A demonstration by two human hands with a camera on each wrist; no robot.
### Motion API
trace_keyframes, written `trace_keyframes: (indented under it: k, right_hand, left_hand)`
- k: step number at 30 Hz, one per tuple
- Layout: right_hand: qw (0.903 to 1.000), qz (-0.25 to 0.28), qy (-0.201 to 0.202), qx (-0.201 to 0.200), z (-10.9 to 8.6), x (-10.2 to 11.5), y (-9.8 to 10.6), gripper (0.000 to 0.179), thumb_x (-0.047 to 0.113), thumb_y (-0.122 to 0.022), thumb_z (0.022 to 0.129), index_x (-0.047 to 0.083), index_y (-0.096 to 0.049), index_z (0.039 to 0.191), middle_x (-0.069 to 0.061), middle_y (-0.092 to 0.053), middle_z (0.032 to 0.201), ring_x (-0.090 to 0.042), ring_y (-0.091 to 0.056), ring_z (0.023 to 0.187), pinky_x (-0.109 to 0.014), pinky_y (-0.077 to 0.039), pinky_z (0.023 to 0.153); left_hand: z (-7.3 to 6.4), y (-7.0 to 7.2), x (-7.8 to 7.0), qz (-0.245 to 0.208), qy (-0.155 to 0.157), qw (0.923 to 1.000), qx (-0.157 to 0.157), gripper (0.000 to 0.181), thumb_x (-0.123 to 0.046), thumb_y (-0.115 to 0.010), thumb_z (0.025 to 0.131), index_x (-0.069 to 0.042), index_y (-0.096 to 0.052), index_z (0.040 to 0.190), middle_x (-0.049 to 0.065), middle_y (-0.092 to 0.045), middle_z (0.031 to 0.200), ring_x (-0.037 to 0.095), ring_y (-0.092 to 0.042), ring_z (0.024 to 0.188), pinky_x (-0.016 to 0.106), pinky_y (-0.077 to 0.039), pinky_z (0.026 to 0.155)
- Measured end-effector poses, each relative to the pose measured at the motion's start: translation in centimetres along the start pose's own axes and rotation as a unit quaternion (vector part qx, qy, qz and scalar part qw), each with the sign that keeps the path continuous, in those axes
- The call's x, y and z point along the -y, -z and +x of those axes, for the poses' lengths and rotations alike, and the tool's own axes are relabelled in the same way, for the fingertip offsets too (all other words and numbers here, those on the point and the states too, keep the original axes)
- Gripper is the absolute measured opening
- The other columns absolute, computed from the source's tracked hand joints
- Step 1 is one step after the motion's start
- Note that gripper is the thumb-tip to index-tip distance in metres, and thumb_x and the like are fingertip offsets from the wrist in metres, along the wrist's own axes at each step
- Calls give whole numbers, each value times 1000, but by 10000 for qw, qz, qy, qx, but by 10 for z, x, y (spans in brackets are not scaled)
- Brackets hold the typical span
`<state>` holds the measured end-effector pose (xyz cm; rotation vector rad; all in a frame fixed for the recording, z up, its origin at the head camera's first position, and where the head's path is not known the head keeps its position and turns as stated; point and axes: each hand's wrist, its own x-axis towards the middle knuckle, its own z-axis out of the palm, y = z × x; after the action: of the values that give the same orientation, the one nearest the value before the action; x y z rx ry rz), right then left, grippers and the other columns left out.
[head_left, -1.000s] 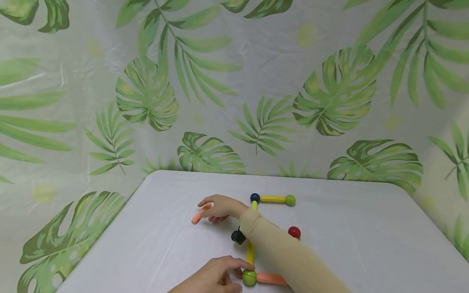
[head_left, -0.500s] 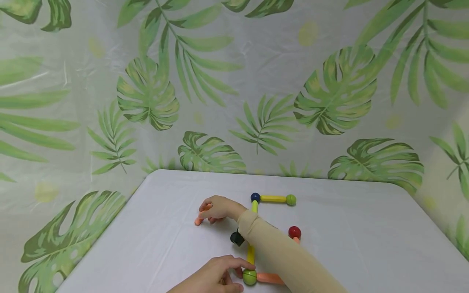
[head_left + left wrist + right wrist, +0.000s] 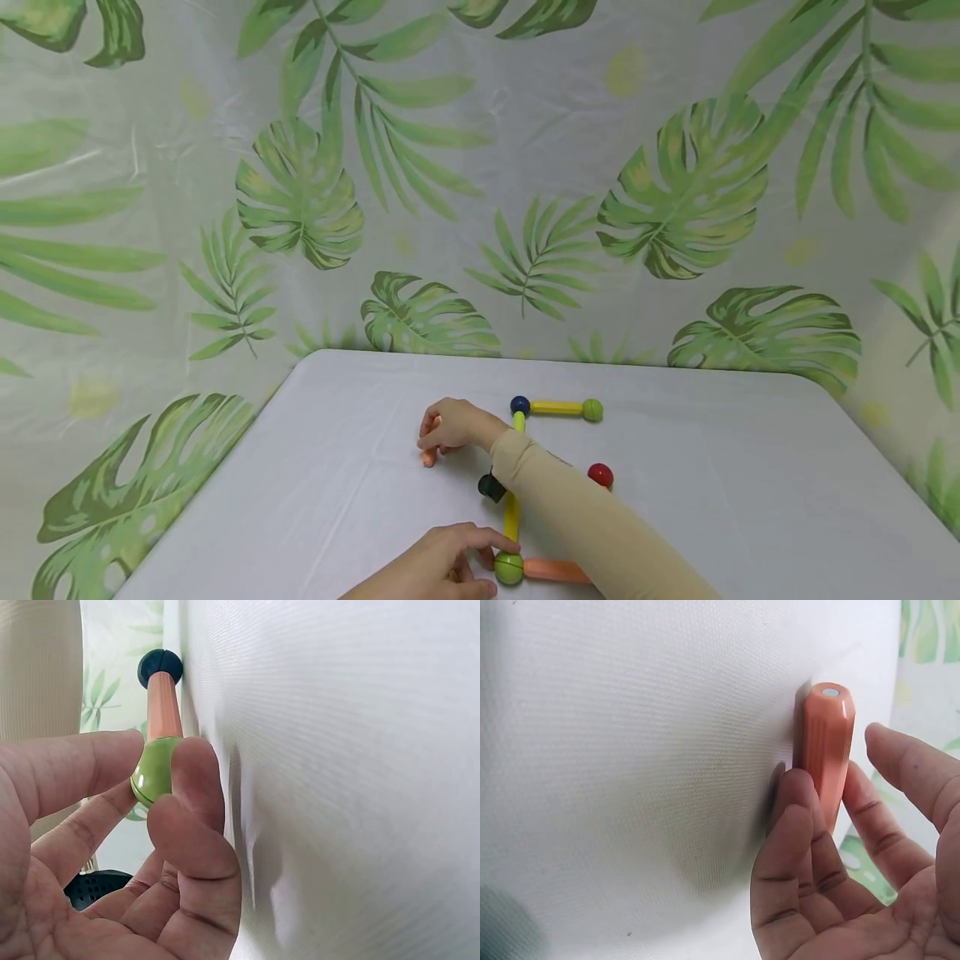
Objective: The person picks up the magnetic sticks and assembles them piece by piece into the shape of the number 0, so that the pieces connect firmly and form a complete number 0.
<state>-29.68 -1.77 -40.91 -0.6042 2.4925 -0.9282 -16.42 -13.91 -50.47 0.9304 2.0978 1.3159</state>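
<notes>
My left hand (image 3: 450, 562) is at the near side of the table, its fingers about a green ball (image 3: 509, 568). In the left wrist view, fingertips (image 3: 196, 776) lie on both sides of this ball (image 3: 155, 769), where an orange magnetic rod (image 3: 163, 709) joins it to a dark blue ball (image 3: 160, 669). Farther out, my right hand (image 3: 457, 425) holds a loose orange magnetic rod (image 3: 429, 457) near the tabletop. The right wrist view shows the rod's (image 3: 829, 750) ribbed side and silver end, with curled fingers (image 3: 795, 787) around its lower part.
Under my right sleeve (image 3: 592, 517) runs a chain of rods and balls, partly hidden: a blue ball (image 3: 520, 406), a yellow rod (image 3: 557, 407), another green ball (image 3: 592, 409), a red ball (image 3: 601, 475). A black wrist device (image 3: 491, 487) hangs beside it. Leaf-patterned cloth (image 3: 480, 183) hangs behind.
The loose orange rod has turned from a slant toward upright in my right hand and come slightly right. The right fingers have closed in around it. My left hand stays at the green ball.
</notes>
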Motion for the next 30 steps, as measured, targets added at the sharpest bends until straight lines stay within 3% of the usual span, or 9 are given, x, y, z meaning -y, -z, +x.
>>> trace_keyframes:
  k: [2, 8, 11, 15, 25, 30]
  right_hand:
    - [10000, -60, -3, -21, 0, -1, 0, 14, 24, -80, 98, 15, -70, 92, 2, -60, 73, -11, -57, 66, -18, -44, 60]
    - [9997, -224, -10, -124, 1, -3, 0, 16, 23, -81, 97, 15, -69, 90, 4, -58, 73, -9, -55, 64, -18, -43, 59]
    - [9995, -270, -49, -144, 0, -4, 2, 16, 20, -80, 97, 15, -67, 90, 4, -57, 74, -9, -53, 64, -19, -42, 60]
    - [9997, -175, -54, -136, -2, -5, 6, 11, 15, -78, 97, 14, -69, 92, 3, -58, 74, -11, -54, 65, -20, -43, 60]
    - [9997, 0, 190, -182, -8, -9, 26, 5, 13, -74, 96, 11, -71, 98, 4, -62, 68, -8, -53, 64, -18, -46, 60]
    - [9992, 258, 251, -157, -13, -12, 40, 4, 11, -71, 96, 11, -70, 100, 2, -68, 68, -10, -56, 65, -22, -51, 64]
  left_hand:
    - [-1, 0, -7, -1, 14, 10000, -10, 39, -25, -74, 103, -33, -68, 141, -15, -65, 110, -5, -61, 69, 18, -56, 68]
    - [-8, 3, -53, 141, 168, 9998, 8, 37, -15, -71, 104, -17, -69, 141, -11, -65, 110, -5, -58, 69, 17, -54, 69]
    - [-10, 3, -64, 150, 226, 9996, 12, 37, -14, -70, 104, -12, -68, 141, -13, -65, 109, -6, -57, 69, 16, -53, 69]
    - [-9, 3, -68, 43, 311, 9995, -50, 36, -14, -70, 104, -11, -69, 140, -11, -67, 110, -6, -56, 68, 16, -52, 68]
    - [-6, 5, -52, 158, 170, 9997, -35, 34, -23, -69, 105, -18, -69, 139, -14, -67, 112, -7, -62, 73, 18, -56, 71]
    - [-7, 6, -68, -102, 289, 9989, -352, 31, -14, -70, 103, -16, -70, 134, -10, -68, 106, -2, -67, 71, 18, -55, 68]
